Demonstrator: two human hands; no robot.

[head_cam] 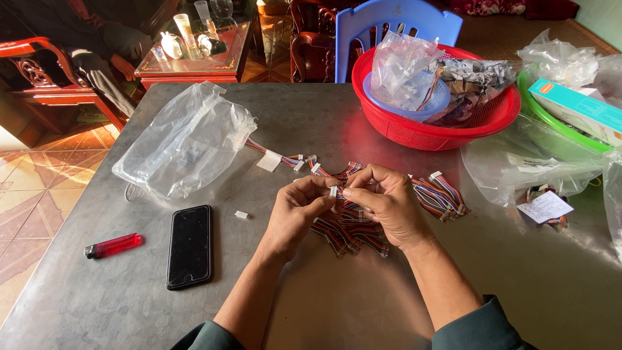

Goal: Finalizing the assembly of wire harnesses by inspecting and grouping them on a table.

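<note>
Soft daylight fills the scene, bright without being harsh. It seems to come from the far right, where the clear plastic bags point(551, 162) at the right edge of the table point(324, 304) look washed out and nearly white. The grey metal tabletop carries a broad, dull sheen, strongest near its far edge, and a red tint reflects onto it below the red basket point(414, 133). Shadows are faint and short; a soft one lies under the hands at the near middle. The far left corner of the room is dim. Focus is sharp throughout, with slight wide-angle stretching towards the frame's corners.
</note>
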